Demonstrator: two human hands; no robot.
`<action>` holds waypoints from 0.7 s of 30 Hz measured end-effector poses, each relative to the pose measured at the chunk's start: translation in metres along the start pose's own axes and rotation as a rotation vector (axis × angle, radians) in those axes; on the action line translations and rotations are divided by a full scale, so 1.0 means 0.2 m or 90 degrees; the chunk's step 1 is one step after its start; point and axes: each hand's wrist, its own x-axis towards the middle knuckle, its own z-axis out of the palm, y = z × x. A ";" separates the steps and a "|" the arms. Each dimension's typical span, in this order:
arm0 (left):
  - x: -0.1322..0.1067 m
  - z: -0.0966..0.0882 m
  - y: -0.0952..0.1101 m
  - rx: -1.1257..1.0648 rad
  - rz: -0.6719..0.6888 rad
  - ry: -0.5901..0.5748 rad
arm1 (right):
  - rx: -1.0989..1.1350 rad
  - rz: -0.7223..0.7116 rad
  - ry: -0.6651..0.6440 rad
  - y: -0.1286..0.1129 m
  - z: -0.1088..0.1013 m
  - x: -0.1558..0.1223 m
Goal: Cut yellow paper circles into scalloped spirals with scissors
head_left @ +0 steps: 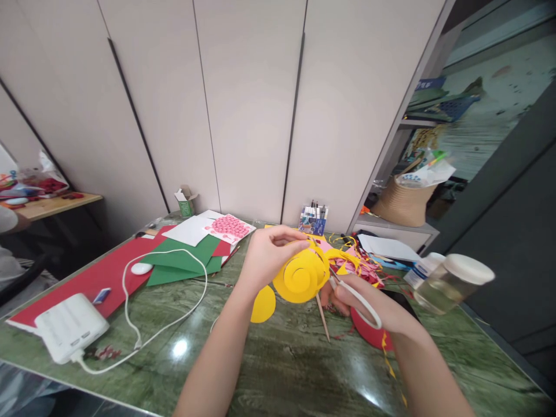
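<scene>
My left hand (280,252) pinches the upper edge of a yellow paper spiral (299,278), which hangs in coils above the table. In my right hand (347,292) is a pair of scissors with white handles (365,307); the blades meet the right side of the yellow paper and are partly hidden. A yellow paper circle (263,304) lies under my left wrist. Below the spiral rests a thin wooden stick (323,318). A red paper circle (367,330) is partly covered by my right forearm.
Pink, red and yellow paper scraps (362,266) lie behind my right hand. Green sheets (178,266), red paper (78,289) and a white power bank with a cable (72,327) are on the left. A lidded jar (452,284) stands at right. Cabinet doors (252,116) close off the back.
</scene>
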 end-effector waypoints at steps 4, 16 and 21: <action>0.00 0.01 -0.01 -0.005 0.008 -0.031 | -0.018 -0.015 0.043 0.00 0.00 0.01; 0.04 -0.05 -0.04 -0.132 0.012 0.104 | -0.008 -0.003 0.026 -0.07 -0.07 -0.06; 0.05 -0.05 -0.06 -0.266 -0.026 0.090 | 0.016 -0.029 -0.009 -0.07 -0.05 -0.05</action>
